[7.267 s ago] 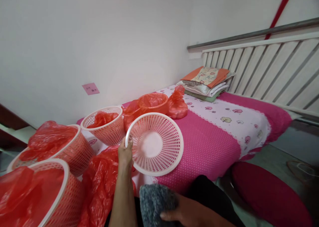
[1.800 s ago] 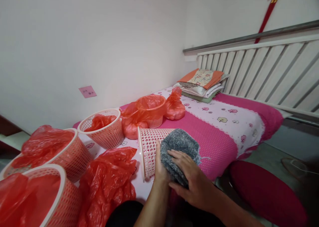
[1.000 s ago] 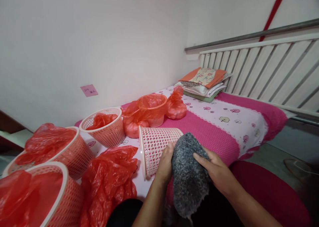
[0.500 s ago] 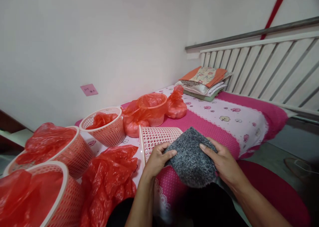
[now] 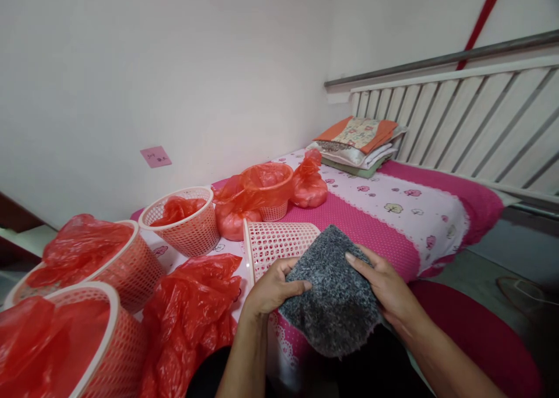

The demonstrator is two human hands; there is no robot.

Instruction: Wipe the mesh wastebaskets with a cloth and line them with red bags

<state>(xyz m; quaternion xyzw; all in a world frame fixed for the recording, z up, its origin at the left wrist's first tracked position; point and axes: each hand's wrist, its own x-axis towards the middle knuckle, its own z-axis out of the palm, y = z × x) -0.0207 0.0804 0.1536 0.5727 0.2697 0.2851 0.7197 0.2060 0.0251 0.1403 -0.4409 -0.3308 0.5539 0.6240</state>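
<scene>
A grey, fuzzy piece of cloth is held up between both hands above my lap. My left hand pinches its left edge, thumb on top and fingers underneath. On the opposite side my right hand grips it the same way, with the thumb lying on the surface. Just behind the cloth, a pale pink plastic basket lies tipped on its side on the bed. To the left of my left arm lies a crumpled red plastic bag.
Baskets with red bags stand at the left, including a near one and a farther one. A tied red bag sits behind. Folded bedding lies by the white radiator. A dark red round seat is at right.
The cloth has come lower and nearer to me, and more of its lower part shows. Both hands keep hold of it, the left one slightly lower. The baskets have not moved.
</scene>
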